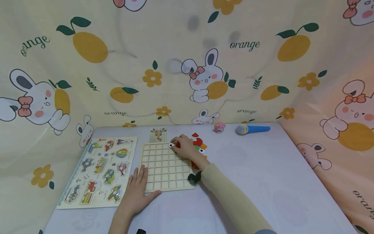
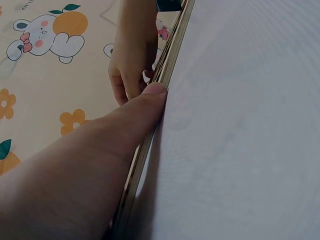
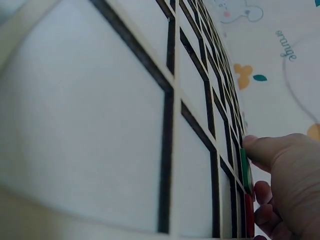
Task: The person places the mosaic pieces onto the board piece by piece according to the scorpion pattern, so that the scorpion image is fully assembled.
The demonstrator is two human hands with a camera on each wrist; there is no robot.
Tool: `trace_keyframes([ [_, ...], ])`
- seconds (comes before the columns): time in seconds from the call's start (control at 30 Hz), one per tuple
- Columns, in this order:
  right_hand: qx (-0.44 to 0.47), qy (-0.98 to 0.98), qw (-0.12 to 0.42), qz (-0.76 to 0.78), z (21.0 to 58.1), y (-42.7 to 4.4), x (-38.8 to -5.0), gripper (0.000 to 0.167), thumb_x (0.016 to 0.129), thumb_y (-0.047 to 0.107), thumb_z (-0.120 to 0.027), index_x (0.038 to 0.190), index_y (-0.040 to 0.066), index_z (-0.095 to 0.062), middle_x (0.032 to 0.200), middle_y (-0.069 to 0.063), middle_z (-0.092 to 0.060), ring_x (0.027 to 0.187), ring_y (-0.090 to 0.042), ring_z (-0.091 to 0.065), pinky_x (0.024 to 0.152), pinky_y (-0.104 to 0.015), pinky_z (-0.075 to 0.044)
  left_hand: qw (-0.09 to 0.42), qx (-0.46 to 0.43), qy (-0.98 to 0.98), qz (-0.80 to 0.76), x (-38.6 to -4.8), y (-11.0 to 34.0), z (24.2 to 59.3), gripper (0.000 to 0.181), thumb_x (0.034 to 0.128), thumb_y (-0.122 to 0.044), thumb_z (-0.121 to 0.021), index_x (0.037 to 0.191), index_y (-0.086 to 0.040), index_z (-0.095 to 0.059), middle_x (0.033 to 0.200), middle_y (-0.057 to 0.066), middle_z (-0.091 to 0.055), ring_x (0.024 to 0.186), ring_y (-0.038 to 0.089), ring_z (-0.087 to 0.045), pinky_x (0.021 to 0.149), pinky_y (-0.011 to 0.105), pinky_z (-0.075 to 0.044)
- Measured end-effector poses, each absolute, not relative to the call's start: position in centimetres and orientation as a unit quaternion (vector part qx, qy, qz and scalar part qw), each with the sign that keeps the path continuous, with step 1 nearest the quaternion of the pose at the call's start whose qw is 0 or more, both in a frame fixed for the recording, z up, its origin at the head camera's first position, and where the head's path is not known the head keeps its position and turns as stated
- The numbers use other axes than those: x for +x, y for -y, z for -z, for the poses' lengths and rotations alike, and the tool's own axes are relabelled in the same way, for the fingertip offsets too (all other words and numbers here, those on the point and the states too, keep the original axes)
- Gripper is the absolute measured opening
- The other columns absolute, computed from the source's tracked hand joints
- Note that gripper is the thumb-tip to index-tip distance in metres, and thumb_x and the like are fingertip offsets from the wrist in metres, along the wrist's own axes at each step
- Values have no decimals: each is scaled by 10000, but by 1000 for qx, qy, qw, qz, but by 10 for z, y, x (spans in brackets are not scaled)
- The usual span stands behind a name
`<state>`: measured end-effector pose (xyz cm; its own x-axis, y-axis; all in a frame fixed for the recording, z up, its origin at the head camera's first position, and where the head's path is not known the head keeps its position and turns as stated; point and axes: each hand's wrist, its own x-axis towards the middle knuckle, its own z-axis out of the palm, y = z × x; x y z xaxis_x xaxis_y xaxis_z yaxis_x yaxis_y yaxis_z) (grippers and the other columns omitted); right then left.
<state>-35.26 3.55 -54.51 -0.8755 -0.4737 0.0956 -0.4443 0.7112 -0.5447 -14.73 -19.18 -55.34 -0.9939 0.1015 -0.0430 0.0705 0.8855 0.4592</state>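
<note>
A wooden grid board [image 1: 163, 169] lies on the table, most of its squares bare. Beside its left edge rests my left hand [image 1: 137, 188], fingers straight, thumb along the near edge; the left wrist view shows the thumb [image 2: 140, 107] against the board's side. My right hand [image 1: 185, 148] is over the far right part of the board, pinching a small white tile with a black eye dot [image 1: 171, 145]. In the right wrist view, a green tile [image 3: 245, 170] and a red tile [image 3: 249, 215] show edge-on by the fingers; how these tiles sit is partly hidden.
Red, orange and green tiles [image 1: 198, 142] lie right of the board, partly behind the forearm. A small pattern card [image 1: 158, 139] is beyond it. Left lies a picture puzzle board [image 1: 97, 172]. A pink figurine [image 1: 219, 127] and blue toy microphone [image 1: 257, 129] are at the back.
</note>
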Motion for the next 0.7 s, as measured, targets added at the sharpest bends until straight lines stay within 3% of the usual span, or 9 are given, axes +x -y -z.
trace_keyframes([
  [0.27, -251, -922, 42, 293, 534, -39, -348, 285, 1025, 324, -724, 1270, 180, -753, 1132, -79, -654, 991, -225, -596, 874, -433, -412, 35, 43, -969, -241, -145, 190, 555, 1183, 902, -771, -634, 1661, 39, -225, 1762, 208, -119, 1626, 472, -35, 1293, 660, -77],
  [0.5, -223, -898, 44, 376, 511, -67, -347, 355, 1029, 276, -723, 1323, 77, -728, 1118, -141, -627, 873, -229, -550, 722, -333, -467, 29, 48, -970, -238, -145, 189, 556, 1175, 903, -770, -634, 1657, 43, -243, 1760, 211, -125, 1623, 478, -49, 1291, 664, -93],
  [0.7, -180, -895, 8, 408, 504, -105, -339, 375, 1022, 272, -724, 1326, 54, -718, 1132, -143, -636, 940, -268, -537, 800, -354, -480, 18, 52, -971, -232, -146, 192, 555, 1166, 906, -756, -648, 1645, 61, -267, 1755, 233, -142, 1617, 491, -73, 1281, 678, -118],
])
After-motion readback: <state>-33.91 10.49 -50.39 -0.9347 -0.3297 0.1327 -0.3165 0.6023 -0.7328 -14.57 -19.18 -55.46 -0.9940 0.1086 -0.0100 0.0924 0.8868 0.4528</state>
